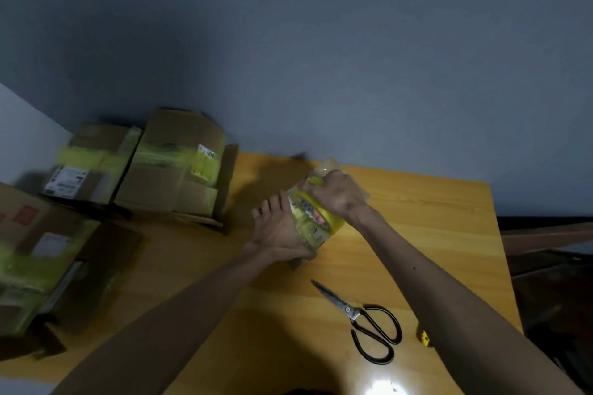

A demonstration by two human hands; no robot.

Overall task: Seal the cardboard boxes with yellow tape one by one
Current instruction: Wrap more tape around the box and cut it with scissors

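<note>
Your forearms reach up from the bottom edge to the middle of the wooden table [417, 218]. Just right of your left arm lie black-handled scissors [362, 319], blades together and tips pointing away from you. A small yellow-and-black object [425, 337] peeks out beside your right arm; you cannot tell what it is.

Your left hand [276, 228] grips the small box [308, 234] from its left side, fingers curled over the upper edge. The box is tilted, its lower corner at the tabletop, and is already wrapped in yellow. Your right hand [333, 194] clutches the tape roll [316, 207] from above, fingers wrapped round it, holding the roll against the box face.

At the table's left side, three larger cardboard boxes [179, 163] [86, 163] [30, 263] carry yellow tape bands. They are blurred.
</note>
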